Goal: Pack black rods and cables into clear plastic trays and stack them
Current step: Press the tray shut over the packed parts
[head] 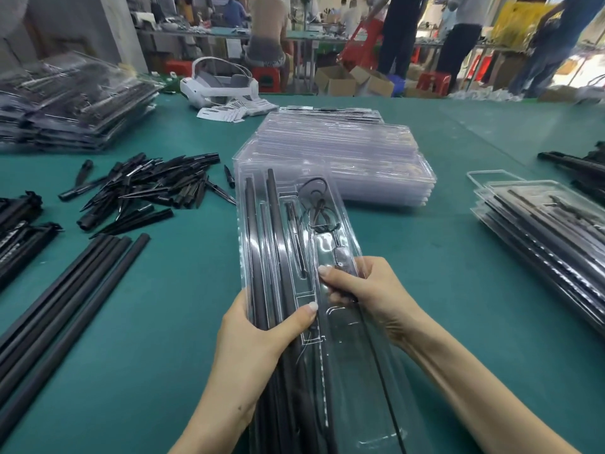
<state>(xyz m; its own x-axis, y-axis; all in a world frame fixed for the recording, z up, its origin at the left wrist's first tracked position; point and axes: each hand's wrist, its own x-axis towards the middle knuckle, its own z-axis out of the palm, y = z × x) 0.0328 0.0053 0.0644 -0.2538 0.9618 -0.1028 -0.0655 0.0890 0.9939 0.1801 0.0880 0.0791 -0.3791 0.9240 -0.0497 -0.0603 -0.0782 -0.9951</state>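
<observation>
Both hands hold one clear tray above the green worktop. The left hand grasps its side; the right hand pinches its middle. Black rods and a cable lie inside.

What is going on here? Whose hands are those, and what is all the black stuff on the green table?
There is no machine here. A person wears a camera on their head, so you see their own two hands from above. The left hand and right hand both hold a clear plastic tray with black rods and a thin cable tucked inside. On the green table lie loose long black rods, a heap of pointed black spikes, a pile of empty clear trays and, at the right, a stack of filled trays. Other people work in the background.
</observation>
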